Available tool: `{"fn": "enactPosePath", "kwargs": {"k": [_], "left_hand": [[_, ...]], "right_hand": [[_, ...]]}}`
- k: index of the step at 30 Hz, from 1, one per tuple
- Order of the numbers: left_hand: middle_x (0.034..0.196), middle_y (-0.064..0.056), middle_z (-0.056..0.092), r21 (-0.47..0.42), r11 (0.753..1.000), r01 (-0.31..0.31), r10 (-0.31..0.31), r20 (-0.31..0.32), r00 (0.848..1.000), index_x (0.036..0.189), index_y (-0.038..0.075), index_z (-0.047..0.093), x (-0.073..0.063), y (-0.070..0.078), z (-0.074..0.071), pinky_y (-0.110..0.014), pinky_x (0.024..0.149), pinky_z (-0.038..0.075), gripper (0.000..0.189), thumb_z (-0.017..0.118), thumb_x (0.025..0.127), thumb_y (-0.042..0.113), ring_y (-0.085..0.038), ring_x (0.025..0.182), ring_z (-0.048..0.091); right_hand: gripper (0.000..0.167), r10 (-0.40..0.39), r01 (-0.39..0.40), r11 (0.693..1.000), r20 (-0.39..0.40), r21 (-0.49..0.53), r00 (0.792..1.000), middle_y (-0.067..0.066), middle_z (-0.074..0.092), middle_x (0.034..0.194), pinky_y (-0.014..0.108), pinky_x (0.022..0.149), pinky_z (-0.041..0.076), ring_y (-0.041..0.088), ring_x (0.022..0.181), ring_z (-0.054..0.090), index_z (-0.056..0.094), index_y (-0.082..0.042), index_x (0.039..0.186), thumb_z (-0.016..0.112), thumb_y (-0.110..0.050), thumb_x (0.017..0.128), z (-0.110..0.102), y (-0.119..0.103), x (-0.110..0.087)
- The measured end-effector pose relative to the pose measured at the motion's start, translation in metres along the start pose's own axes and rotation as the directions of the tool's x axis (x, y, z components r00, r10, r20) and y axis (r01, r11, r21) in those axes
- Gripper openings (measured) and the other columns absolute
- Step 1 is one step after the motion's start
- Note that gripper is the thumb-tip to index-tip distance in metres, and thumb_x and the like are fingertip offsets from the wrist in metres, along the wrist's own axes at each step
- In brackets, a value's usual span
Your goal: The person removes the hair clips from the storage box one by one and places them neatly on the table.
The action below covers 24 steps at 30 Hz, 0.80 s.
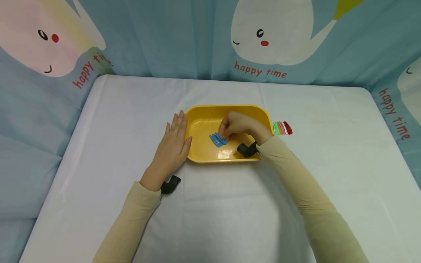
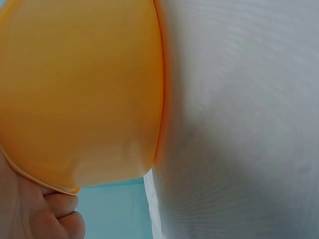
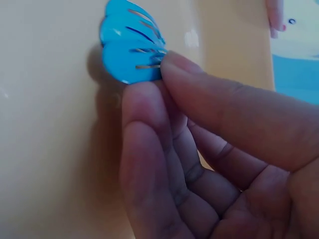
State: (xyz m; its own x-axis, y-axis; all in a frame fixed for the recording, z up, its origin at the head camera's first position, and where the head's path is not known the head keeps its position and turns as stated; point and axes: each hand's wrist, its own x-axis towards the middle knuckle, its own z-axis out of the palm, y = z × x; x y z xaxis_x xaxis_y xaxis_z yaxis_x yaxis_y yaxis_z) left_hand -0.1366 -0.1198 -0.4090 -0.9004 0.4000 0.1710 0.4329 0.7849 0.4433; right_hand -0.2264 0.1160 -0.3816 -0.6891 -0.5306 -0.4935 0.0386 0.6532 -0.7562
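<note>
Inside a yellow plastic tray (image 1: 204, 122), several blue snap hair clips (image 1: 216, 140) lie side by side near the middle. My right hand (image 1: 238, 124) reaches over the tray's right part and pinches one blue hair clip (image 3: 132, 64) between thumb and index finger, at the right end of the row. In the right wrist view that clip overlaps the others behind it. My left hand (image 1: 171, 146) lies along the tray's left side with its fingers straight, touching the rim. The left wrist view shows the tray's outer wall (image 2: 89, 89) beside the fingers.
Just outside the tray's right edge, a row of green, orange, pink, white and red hair clips (image 1: 282, 128) lies on the white tablecloth (image 1: 217, 219). A black wrist device (image 1: 171, 184) sits under the left wrist. A blue printed curtain (image 1: 171, 40) closes off the table's back.
</note>
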Motion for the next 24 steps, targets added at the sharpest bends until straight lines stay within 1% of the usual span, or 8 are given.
{"fn": "enactPosePath", "kwargs": {"k": [5,11,17,19,24], "left_hand": [[0.156,-0.016,0.004,0.002,1.0,0.002,-0.002,-0.002,1.0,0.149,-0.005,0.008,0.0,0.0,0.0,-0.047,0.114,0.004,0.061,0.035,0.102,0.024,-0.03,0.144,0.003],[0.156,-0.016,0.004,-0.005,1.0,0.003,-0.003,0.001,1.0,0.148,-0.005,0.009,0.0,0.001,0.001,-0.047,0.114,0.004,0.062,0.036,0.101,0.023,-0.03,0.143,0.004],[0.156,-0.017,0.004,0.004,1.0,0.003,-0.003,0.002,1.0,0.148,-0.006,0.008,-0.001,0.001,0.001,-0.047,0.114,0.005,0.062,0.036,0.101,0.023,-0.031,0.143,0.004],[0.156,-0.017,0.004,0.007,1.0,0.002,-0.002,0.002,1.0,0.148,-0.006,0.009,-0.001,0.001,0.001,-0.047,0.114,0.005,0.062,0.036,0.101,0.023,-0.032,0.143,0.005],[0.156,-0.017,0.005,0.017,1.0,0.004,-0.004,-0.003,1.0,0.148,-0.006,0.009,0.0,0.0,0.0,-0.048,0.114,0.005,0.062,0.037,0.1,0.023,-0.033,0.143,0.007]], "right_hand": [[0.008,-0.018,0.018,1.0,-0.005,0.017,1.0,0.006,0.064,0.07,0.025,0.062,0.052,0.015,0.061,0.058,0.067,0.01,0.087,0.066,0.008,0.079,-0.003,-0.002,-0.002],[0.01,-0.021,0.023,0.997,-0.035,0.067,0.999,0.006,0.065,0.07,0.028,0.066,0.054,0.016,0.063,0.06,0.067,0.01,0.089,0.067,0.005,0.081,-0.005,-0.005,-0.008],[0.01,-0.017,0.025,0.993,-0.064,0.118,0.998,0.006,0.066,0.071,0.036,0.072,0.055,0.024,0.069,0.064,0.067,0.01,0.089,0.068,0.003,0.082,-0.008,-0.009,-0.016],[0.011,-0.026,0.036,0.991,-0.075,0.127,0.997,0.006,0.066,0.07,0.036,0.073,0.055,0.025,0.069,0.064,0.067,0.01,0.089,0.069,0.002,0.082,-0.01,-0.009,-0.019],[0.011,-0.055,0.07,0.986,-0.104,0.154,0.993,0.005,0.066,0.07,0.034,0.071,0.055,0.022,0.067,0.063,0.066,0.01,0.089,0.068,0.001,0.083,-0.017,-0.009,-0.027]]}}
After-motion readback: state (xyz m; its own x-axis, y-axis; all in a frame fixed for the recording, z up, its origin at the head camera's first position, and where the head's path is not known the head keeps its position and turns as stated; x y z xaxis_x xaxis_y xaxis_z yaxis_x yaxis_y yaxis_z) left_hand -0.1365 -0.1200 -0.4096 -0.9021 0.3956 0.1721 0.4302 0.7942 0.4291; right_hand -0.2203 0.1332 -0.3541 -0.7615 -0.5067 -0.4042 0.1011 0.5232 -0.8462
